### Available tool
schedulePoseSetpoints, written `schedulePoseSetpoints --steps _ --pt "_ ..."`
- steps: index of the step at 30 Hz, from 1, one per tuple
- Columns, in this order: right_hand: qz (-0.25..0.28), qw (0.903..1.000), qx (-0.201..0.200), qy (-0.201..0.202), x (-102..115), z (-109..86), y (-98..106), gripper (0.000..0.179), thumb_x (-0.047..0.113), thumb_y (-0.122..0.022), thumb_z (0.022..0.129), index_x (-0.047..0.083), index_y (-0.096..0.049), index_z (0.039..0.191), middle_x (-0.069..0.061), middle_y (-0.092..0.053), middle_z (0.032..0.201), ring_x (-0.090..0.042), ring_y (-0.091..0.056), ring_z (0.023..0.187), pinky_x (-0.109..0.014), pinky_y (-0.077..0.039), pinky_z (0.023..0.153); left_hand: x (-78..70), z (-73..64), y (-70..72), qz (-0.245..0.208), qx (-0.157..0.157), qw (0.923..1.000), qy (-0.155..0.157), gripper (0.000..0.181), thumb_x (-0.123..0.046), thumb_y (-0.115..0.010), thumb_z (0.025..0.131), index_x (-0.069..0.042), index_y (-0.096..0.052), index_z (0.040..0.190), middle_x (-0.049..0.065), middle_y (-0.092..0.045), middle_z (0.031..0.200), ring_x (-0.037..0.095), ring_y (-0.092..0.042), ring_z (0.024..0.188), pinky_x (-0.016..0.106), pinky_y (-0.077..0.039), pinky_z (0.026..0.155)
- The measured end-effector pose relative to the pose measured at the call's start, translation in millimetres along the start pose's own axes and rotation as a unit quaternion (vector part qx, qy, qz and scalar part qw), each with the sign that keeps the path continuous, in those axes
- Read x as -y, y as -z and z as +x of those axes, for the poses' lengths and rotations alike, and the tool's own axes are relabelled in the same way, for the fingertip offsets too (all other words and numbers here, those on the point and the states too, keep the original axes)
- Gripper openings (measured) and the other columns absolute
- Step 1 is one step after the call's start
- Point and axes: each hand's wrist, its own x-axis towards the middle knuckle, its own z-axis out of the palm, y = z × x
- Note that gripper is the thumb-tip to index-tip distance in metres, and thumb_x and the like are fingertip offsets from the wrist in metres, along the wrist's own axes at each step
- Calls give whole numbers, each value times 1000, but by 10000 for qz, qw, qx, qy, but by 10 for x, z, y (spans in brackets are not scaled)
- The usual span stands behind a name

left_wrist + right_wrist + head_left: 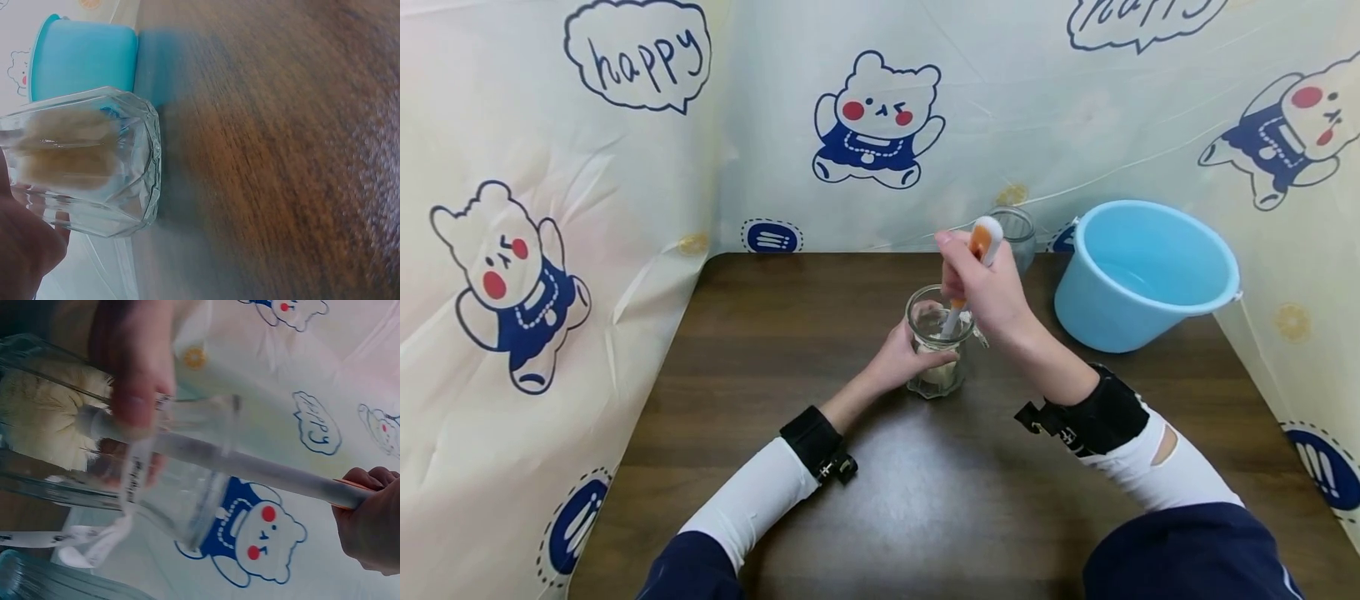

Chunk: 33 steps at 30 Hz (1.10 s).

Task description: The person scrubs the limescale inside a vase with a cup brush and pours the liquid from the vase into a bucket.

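A clear glass jar [936, 379] with a ribbon [132, 469] tied round its neck stands upright on the table. My left hand [904, 357] grips the jar around its neck, thumb across the near side. Inside sits the cream, fluffy head [47, 415] of a bottle brush, seen as a blurred tan mass through the faceted wall in the left wrist view. The grey shaft [250, 472] rises out through the jar's mouth. Above the rim, my right hand [988, 287] holds the bottle brush by its orange and white handle [986, 237], which tilts to the right.
A light blue bucket [1138, 321] stands at the back right of the brown wooden table [880, 492]. Behind my right hand is another glass jar [1017, 227], partly hidden. A patterned cloth [760, 125] hangs along the back and sides.
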Motion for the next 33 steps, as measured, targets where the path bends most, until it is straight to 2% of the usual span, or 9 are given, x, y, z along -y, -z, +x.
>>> schedulePoseSetpoints --steps 3,5,9,12,14,21,28,31,33 --pt "501 9983 -102 296 53 36 10 42 15 -50 99 6 -39 59 2 -32 48 -21 -28 44 -28 -27 42 -6 1 2 2 -17 10000 28 73 -24 -83 74 -18 -43 135 1 -58 128 9 -56 112 36 -48 96" --pt "595 9973 -151 392 47 36 9 43 14 -50 98 7 -38 58 3 -31 47 -20 -27 43 -28 -25 41 -31 -1 2 -24 -7 10000 35 73 -22 -83 74 -15 -43 135 4 -57 129 11 -56 111 37 -48 96" --pt "429 9989 -171 125 -56 -1 -25 43 15 -50 98 6 -38 58 3 -32 47 -19 -29 44 -27 -27 43 -191 -29 28 -122 30 9999 -60 71 -14 -82 76 -8 -43 135 13 -59 127 18 -56 112 40 -47 97" --pt "329 9992 -176 -112 -121 -16 -46 42 16 -51 99 6 -40 59 2 -34 48 -19 -31 45 -27 -30 44 -308 -52 50 -206 77 9998 -38 69 -11 -80 77 -7 -42 135 14 -60 126 19 -56 114 38 -47 98" --pt "406 9989 -237 -61 -116 -6 -48 42 15 -51 98 6 -40 59 2 -34 48 -19 -30 45 -26 -29 43 -335 -55 50 -192 89 9998 -8 69 -11 -80 77 -6 -42 135 14 -59 127 19 -55 114 38 -47 98" --pt "866 9930 -362 719 6 61 -33 45 13 -50 98 8 -36 55 3 -30 46 -20 -25 39 -28 -23 38 -366 -73 54 -136 16 9999 -25 69 -12 -81 76 -3 -44 133 13 -58 126 18 -58 106 36 -50 91" --pt "802 9926 -828 370 -268 -3 -117 44 14 -53 97 13 -39 55 5 -34 44 -15 -27 39 -25 -23 38 -354 -60 70 -256 151 9996 -17 67 -12 -79 78 -7 -42 134 15 -60 124 21 -56 112 41 -47 98" --pt "762 9911 -983 470 -282 3 -122 43 17 -55 96 13 -40 57 5 -35 45 -16 -29 39 -25 -25 37 -353 -59 66 -240 181 9995 85 67 -14 -79 79 -9 -42 135 12 -58 127 19 -56 111 41 -48 96" --pt "849 9894 -951 696 -223 27 -109 42 16 -54 97 12 -40 57 4 -34 45 -16 -28 38 -28 -23 37 -351 -66 63 -208 158 9996 129 68 -15 -80 78 -9 -42 135 12 -58 126 17 -57 109 40 -49 95"
